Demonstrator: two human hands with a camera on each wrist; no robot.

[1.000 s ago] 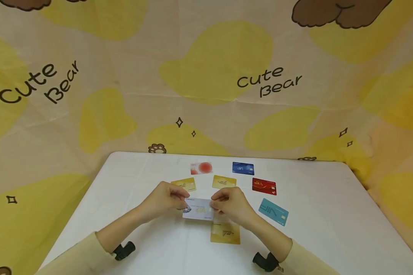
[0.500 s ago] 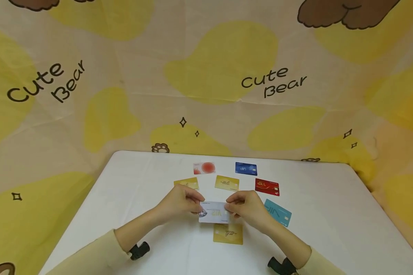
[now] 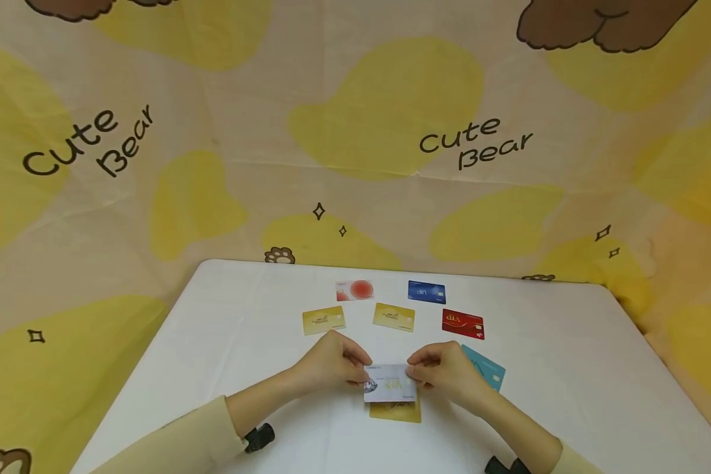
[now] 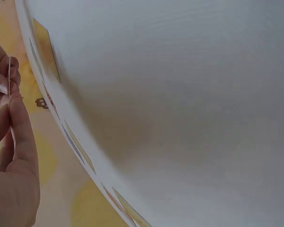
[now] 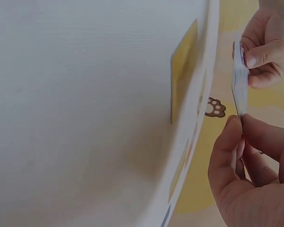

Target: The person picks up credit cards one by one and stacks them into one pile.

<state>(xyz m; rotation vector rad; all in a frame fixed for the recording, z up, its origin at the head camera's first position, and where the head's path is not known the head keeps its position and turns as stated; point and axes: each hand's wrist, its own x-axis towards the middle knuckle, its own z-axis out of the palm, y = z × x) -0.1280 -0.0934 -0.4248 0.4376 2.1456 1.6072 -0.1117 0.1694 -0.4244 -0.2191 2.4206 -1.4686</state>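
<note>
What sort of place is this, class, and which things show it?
Probably an indoor tabletop filming spot: a white table with bank-style cards spread out, and a creased Cute Bear backdrop behind.

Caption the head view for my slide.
A white VIP card in a person's left grip and right grip, partly hiding a gold card on a table.

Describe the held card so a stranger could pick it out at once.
On the white table, find the nearest gold card. Above it, in the grip of the left hand and the right hand, is the white card, held by its opposite ends. Gold VIP lettering and a diamond-like picture mark it, and it is the only card lifted off the table.
</note>
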